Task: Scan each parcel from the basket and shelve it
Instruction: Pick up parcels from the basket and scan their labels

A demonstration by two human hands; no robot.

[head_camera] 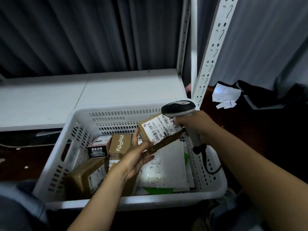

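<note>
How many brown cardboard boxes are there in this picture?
3: the held box in the left hand above the basket, the moody box inside behind that hand, and a larger box in the near-left corner. Others may be hidden underneath.

A parcel storeroom or pickup point is indicated: a slotted white steel rack upright and a white shelf are seen, a perforated basket is filled with cartons and mailers, and a corded barcode scanner is held over a labelled carton.
</note>
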